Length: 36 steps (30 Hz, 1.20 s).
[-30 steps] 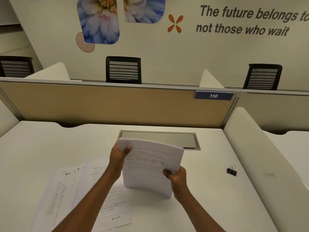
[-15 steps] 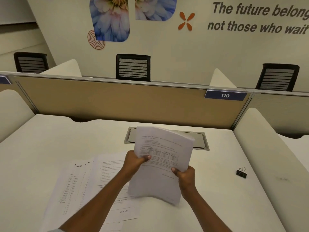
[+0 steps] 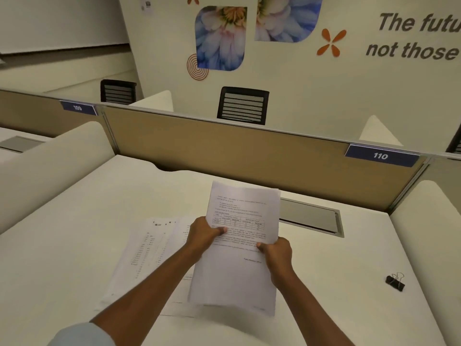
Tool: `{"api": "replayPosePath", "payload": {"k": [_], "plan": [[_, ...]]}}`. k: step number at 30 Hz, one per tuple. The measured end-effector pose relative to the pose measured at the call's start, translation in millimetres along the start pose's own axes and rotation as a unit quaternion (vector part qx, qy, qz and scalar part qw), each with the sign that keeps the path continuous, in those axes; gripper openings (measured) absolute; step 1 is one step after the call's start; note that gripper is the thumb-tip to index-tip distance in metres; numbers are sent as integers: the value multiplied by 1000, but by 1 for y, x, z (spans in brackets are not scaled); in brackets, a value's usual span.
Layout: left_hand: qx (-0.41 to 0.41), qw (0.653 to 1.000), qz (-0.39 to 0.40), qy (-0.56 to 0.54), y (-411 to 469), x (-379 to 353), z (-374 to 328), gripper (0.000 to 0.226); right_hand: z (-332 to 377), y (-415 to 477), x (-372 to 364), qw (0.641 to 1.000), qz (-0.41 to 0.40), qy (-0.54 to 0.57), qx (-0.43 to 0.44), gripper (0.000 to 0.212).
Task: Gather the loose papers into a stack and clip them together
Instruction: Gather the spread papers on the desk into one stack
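Both hands (image 3: 203, 233) (image 3: 278, 253) grip the paper stack (image 3: 239, 258) (upright).

Held sheets (image 3: 234, 275), centre: thin white paper, matt, printed. Desk (image 3: 74, 221): smooth matt off-white top. Binder clip (image 3: 395, 283), lower right: black body, shiny wire handles. Partition (image 3: 224, 151): tan, matt, metal-looking top rail. Hatch (image 3: 311, 218), right of centre: dull grey metal

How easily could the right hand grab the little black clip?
Probably yes, once freed: the right hand grips the papers, but the clip lies on open desk to its right.
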<state>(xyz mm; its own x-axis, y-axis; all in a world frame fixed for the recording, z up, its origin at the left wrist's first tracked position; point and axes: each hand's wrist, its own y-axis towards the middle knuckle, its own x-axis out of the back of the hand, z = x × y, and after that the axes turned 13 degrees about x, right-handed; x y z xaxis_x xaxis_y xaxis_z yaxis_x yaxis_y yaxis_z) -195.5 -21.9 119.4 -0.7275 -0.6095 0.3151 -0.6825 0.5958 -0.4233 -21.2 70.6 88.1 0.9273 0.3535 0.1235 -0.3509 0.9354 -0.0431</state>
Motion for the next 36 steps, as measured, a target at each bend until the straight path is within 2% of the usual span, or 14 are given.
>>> {"api": "replayPosePath", "payload": {"k": [3,8,19,25,29,32,36], "plan": [[20,1000,-17,-15,2,12,9,37,3,-7,-11,1000,-2,-10,9,24],[21,997,-62,-26,9,26,30,24,-5,-11,-27,1000,-10,-7,-17,23],[78,995,-53,22,62,61,77,10,-40,-4,-86,994,11,-31,-105,30],[90,990,-29,100,95,71,92,18,-55,0,-114,992,0,-87,-92,23],[73,978,-39,194,109,74,102,8,-62,2,-127,987,-10,-134,-87,18],[49,954,-70,286,115,75,105,12,-63,4,-134,981,-9,-176,-77,14],[65,898,-105,422,117,71,105,28,-68,6,-145,958,5,-279,-69,15]]}}
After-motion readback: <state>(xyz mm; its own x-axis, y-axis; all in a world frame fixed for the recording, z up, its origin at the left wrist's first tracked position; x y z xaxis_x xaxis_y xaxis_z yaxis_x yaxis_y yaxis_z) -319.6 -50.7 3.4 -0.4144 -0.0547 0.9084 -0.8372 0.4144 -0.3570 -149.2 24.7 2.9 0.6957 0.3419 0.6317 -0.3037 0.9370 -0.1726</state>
